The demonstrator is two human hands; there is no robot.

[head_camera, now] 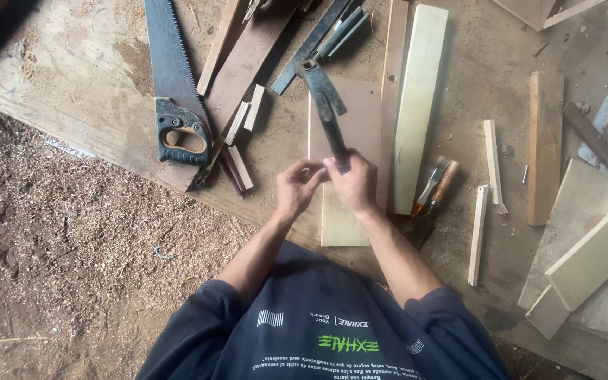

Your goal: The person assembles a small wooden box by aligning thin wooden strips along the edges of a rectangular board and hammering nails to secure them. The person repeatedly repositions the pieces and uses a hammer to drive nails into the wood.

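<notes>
My right hand (355, 184) grips the dark handle of a hammer (324, 104), whose metal head points away from me over a flat wooden board (343, 218). My left hand (295, 188) is beside it, fingertips pinched together and touching the right hand near the handle's end; whatever small thing they pinch is too small to tell. Both hands hover above the board on a rough wooden workbench (79, 77).
A handsaw (174, 91) lies at the left beside small wood offcuts (242, 123). A pale plank (416, 105) lies right of the board, two chisels (436, 186) beside it. Thin strips (480, 232) and planks (592, 253) are scattered right. Sawdust covers the floor (72, 260) at left.
</notes>
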